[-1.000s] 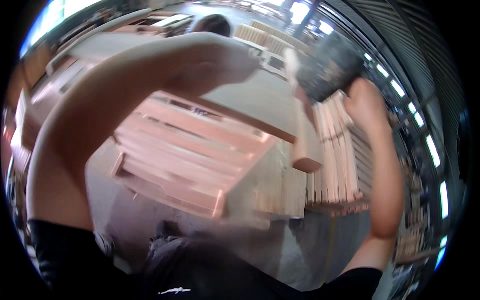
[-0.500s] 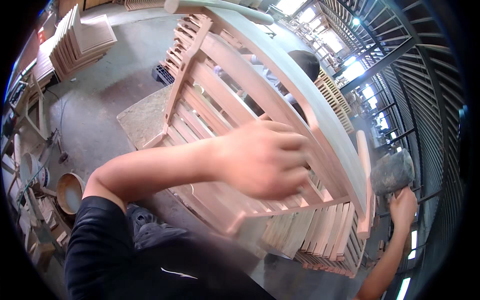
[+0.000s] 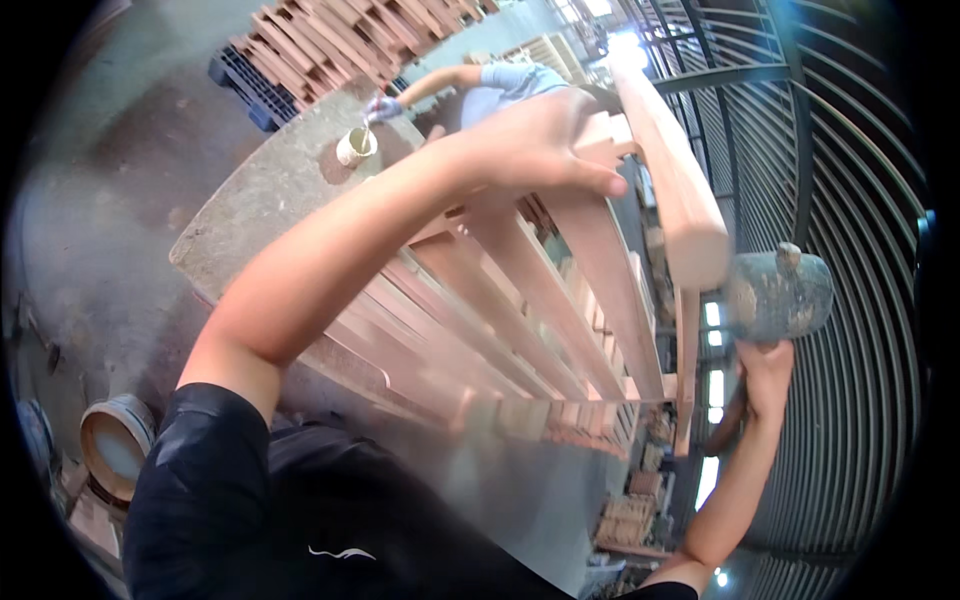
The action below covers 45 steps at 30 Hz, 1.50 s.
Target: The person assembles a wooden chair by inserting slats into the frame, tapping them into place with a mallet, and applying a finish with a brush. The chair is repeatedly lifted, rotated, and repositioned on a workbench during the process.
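My left hand (image 3: 545,145) grips the top of a slatted wooden frame (image 3: 520,300) that stands tilted on a grey workbench (image 3: 270,190). A thick rounded top rail (image 3: 670,160) runs along the frame's far side. My right hand (image 3: 765,375) is shut on the handle of a grey rubber mallet (image 3: 780,295), whose head sits just right of the rail's end. My own dark shirt fills the lower part of the view.
Another person in a light blue shirt (image 3: 515,80) works at the bench's far end beside a small pale cup (image 3: 355,147). Stacked wooden frames (image 3: 340,35) lie on a dark pallet beyond. A round bucket (image 3: 115,445) stands on the floor at lower left. Metal bars run along the right.
The view has swung; the frame now stands more upright. My left hand has slid up to the frame's top, and the mallet has risen close to the top rail's end.
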Each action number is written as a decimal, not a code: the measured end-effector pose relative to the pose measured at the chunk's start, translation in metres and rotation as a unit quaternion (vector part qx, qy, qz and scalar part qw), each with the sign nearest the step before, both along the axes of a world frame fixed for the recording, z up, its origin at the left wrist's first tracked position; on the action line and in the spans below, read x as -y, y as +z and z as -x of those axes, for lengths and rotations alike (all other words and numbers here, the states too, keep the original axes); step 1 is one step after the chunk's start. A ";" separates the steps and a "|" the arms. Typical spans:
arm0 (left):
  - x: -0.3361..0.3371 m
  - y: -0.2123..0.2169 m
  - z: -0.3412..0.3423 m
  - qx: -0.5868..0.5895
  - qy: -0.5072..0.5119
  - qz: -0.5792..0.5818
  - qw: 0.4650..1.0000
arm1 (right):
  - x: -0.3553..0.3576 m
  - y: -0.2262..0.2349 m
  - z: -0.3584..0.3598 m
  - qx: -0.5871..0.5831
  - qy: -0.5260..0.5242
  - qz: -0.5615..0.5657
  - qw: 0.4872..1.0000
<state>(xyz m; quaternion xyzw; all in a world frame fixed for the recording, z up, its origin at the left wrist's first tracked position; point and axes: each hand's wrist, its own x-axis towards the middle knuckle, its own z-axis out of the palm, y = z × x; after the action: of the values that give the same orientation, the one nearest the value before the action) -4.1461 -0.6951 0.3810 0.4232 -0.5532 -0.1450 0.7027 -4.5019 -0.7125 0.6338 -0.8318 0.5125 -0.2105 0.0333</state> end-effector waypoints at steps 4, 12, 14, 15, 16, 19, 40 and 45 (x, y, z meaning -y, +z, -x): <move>0.006 0.003 0.015 -0.055 -0.150 0.051 0.986 | -0.020 -0.009 -0.036 0.010 -0.029 -0.029 0.999; 0.011 -0.008 0.015 -0.072 -0.092 0.054 0.992 | -0.033 -0.045 -0.063 0.251 -0.045 -0.081 0.964; 0.013 -0.009 0.013 -0.088 -0.102 0.061 0.989 | -0.031 -0.047 -0.071 0.266 -0.043 -0.085 0.959; 0.015 -0.011 0.014 -0.093 -0.109 0.064 0.988 | -0.028 -0.048 -0.073 0.272 -0.044 -0.083 0.958; 0.017 -0.012 0.015 -0.093 -0.109 0.063 0.988 | -0.025 -0.048 -0.077 0.274 -0.043 -0.080 0.957; 0.019 -0.011 0.015 -0.093 -0.122 0.055 0.987 | -0.012 -0.043 -0.088 0.271 -0.044 -0.075 0.959; 0.017 -0.013 0.014 -0.109 -0.123 0.058 0.985 | 0.011 -0.040 -0.118 0.240 -0.034 -0.084 0.967; 0.012 -0.009 0.020 -0.081 -0.053 0.028 0.995 | 0.009 -0.044 -0.120 0.235 -0.030 -0.093 0.967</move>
<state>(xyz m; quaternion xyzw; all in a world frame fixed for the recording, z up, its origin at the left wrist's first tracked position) -4.1657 -0.7071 0.3718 0.3603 -0.5200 -0.2007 0.7480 -4.3815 -0.7217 0.5901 -0.7367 0.5323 -0.3523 0.2233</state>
